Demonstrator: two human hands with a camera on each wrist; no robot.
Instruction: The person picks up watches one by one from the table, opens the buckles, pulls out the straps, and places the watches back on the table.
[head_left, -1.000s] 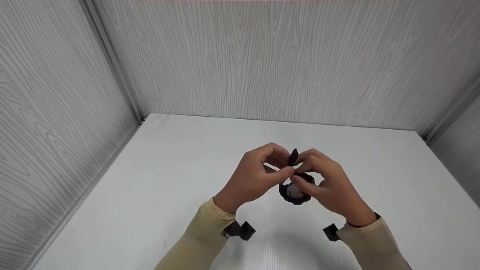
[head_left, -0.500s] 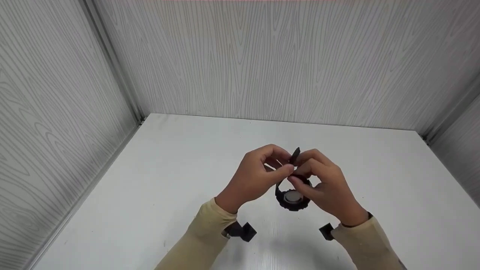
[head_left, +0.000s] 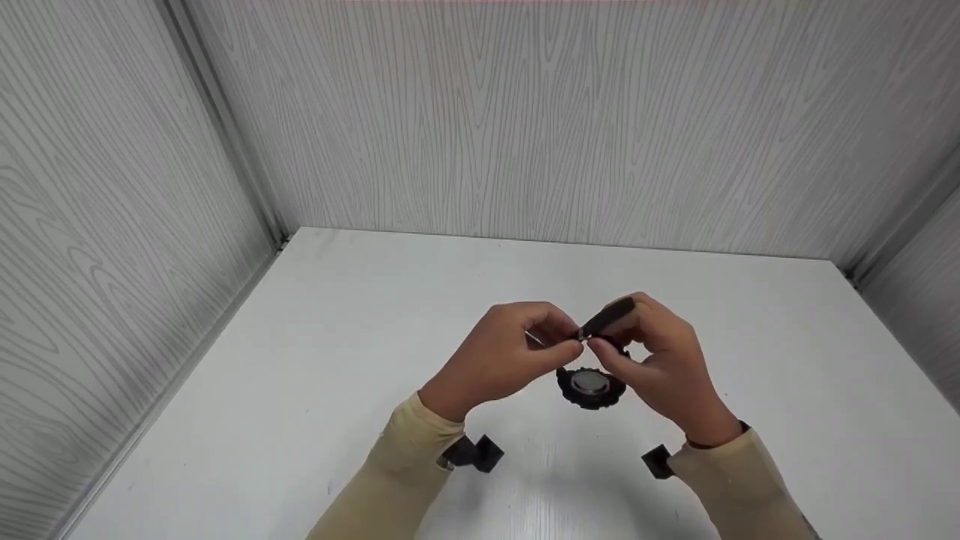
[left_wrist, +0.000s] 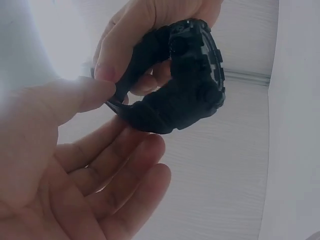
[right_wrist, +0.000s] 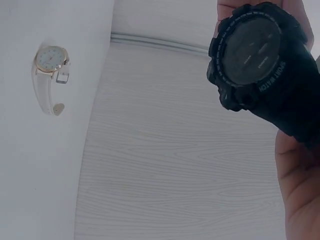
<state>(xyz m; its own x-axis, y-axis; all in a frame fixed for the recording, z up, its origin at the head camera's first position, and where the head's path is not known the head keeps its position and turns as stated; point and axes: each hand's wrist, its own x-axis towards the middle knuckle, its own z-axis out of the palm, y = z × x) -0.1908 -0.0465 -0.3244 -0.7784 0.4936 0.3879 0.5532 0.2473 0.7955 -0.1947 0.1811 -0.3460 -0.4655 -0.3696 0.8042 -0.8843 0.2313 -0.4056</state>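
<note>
A black sport watch [head_left: 591, 384] hangs between both hands above the table, its strap bent into a loop and the round case back showing in the head view. My left hand [head_left: 506, 352] pinches the strap near a small metal buckle with thumb and index finger; its other fingers [left_wrist: 142, 190] lie curved below the strap in the left wrist view. My right hand [head_left: 667, 360] grips the strap from the other side, thumb beside the buckle. The free strap end [head_left: 611, 316] slants up to the right. In the right wrist view the dark dial [right_wrist: 252, 52] faces the camera.
A second watch [right_wrist: 51, 59], with a pale dial, gold-coloured rim and whitish strap, lies on the white table [right_wrist: 35, 175] in the right wrist view. Wood-grain panels [head_left: 480, 120] enclose the table. Small dark blocks [head_left: 489, 454] stick out at both sleeves.
The strap end has tipped from nearly upright to a slant toward the right hand, and the buckle has come into sight. The case dipped, then rose slightly. Both hands stay on the strap.
</note>
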